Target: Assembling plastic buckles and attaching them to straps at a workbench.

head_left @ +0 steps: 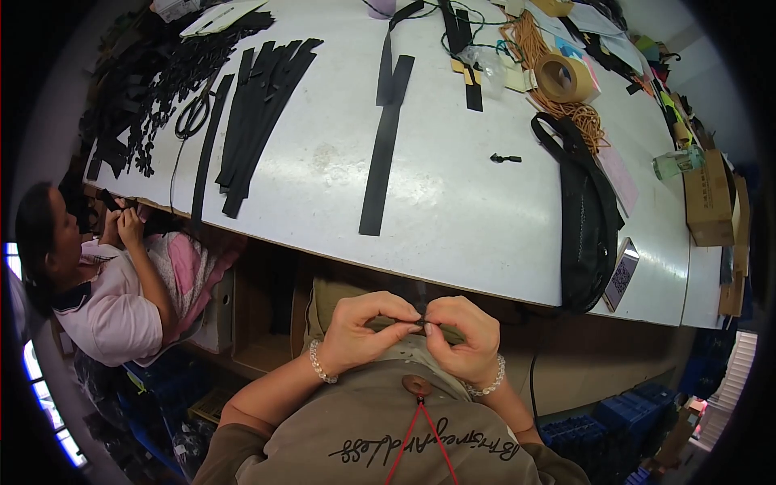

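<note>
left hand (364,330): thumb and finger pinching small dark piece (421,318) | right hand (466,333): pinching same piece | piece: between fingertips, just off the near edge of white table (477,234), mostly hidden | black strap (382,174): mid-table | black bag (588,234): right side of table

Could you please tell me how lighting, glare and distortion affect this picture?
In the head view, the white table carries soft glare; its near edge bows with fisheye distortion; the corners go black; the bright opening at lower left is washed out; the small dark piece between left hand and right hand is too indistinct to identify.
</note>
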### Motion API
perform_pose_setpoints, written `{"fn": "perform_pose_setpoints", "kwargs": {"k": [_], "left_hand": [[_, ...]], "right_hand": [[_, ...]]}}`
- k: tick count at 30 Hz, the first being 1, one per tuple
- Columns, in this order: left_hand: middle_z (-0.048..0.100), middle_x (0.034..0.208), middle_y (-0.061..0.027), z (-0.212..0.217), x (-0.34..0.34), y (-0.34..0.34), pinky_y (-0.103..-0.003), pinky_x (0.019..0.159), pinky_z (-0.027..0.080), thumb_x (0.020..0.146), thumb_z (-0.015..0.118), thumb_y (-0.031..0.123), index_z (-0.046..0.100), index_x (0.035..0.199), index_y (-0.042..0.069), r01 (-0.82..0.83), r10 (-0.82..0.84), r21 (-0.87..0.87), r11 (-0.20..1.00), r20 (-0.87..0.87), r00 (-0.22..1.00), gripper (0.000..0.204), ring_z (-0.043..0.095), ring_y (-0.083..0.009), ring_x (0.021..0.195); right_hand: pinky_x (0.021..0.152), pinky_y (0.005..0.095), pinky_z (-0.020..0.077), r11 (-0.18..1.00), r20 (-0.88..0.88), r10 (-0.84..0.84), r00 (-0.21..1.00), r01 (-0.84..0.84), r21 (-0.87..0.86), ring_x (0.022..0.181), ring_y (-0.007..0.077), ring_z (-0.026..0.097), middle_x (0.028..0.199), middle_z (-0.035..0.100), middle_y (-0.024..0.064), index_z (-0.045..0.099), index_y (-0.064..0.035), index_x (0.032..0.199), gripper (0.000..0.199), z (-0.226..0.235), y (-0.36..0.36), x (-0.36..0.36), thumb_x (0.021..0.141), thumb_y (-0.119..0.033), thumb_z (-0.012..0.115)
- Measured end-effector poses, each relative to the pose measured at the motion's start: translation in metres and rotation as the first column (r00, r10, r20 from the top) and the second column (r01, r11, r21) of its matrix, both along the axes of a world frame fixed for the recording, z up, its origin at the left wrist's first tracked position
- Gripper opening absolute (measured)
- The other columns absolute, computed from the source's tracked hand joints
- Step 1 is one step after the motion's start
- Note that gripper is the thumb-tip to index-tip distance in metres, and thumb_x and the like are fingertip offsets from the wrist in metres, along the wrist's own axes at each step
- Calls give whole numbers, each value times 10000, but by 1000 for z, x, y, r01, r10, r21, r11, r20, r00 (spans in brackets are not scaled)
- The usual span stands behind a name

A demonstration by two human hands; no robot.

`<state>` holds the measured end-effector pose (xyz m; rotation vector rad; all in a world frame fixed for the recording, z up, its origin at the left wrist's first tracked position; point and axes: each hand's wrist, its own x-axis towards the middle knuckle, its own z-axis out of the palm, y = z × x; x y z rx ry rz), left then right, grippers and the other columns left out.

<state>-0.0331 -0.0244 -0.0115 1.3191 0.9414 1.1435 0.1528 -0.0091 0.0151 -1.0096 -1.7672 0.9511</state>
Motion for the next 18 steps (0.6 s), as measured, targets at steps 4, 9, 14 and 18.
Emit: {"fn": "perform_pose_setpoints", "kwargs": {"k": [4, 9, 14, 18], "left_hand": [[669, 853, -115, 1, 0, -1, -300, 721, 525, 722, 692, -129, 648, 862, 0, -6, 7, 61, 998, -8, 1000, 195, 653, -204, 800], [667, 840, -110, 1, 1, -1, -306, 714, 526, 718, 683, -134, 648, 839, 2, -17, 15, 122, 992, 12, 1000, 186, 653, -213, 793], [670, 824, -110, 0, 0, -1, -311, 705, 529, 712, 681, -134, 650, 833, 3, -24, 19, 130, 991, 39, 999, 186, 656, -219, 780], [681, 866, -98, -3, 0, -3, -286, 695, 528, 733, 686, -121, 673, 879, -1, -21, 12, 143, 990, 62, 998, 190, 659, -199, 799]], "right_hand": [[591, 283, 518, 1000, -11, -7, 1000, 7, 17, 690, 224, 639, 819, 639, 113, 611, -8, 834, 185, -1, -1, -1, 683, 85, 663], [571, 283, 504, 996, -11, 28, 1000, -27, 82, 665, 233, 624, 807, 627, 101, 607, -21, 831, 205, -1, -1, -1, 668, 84, 673], [569, 285, 502, 994, 0, 53, 999, -53, 95, 661, 234, 619, 808, 625, 97, 602, -21, 828, 203, 0, 0, 0, 667, 83, 670], [570, 298, 501, 991, -3, 81, 997, -80, 106, 658, 246, 613, 805, 617, 102, 593, -15, 823, 201, 0, 1, -1, 663, 82, 666]]}}
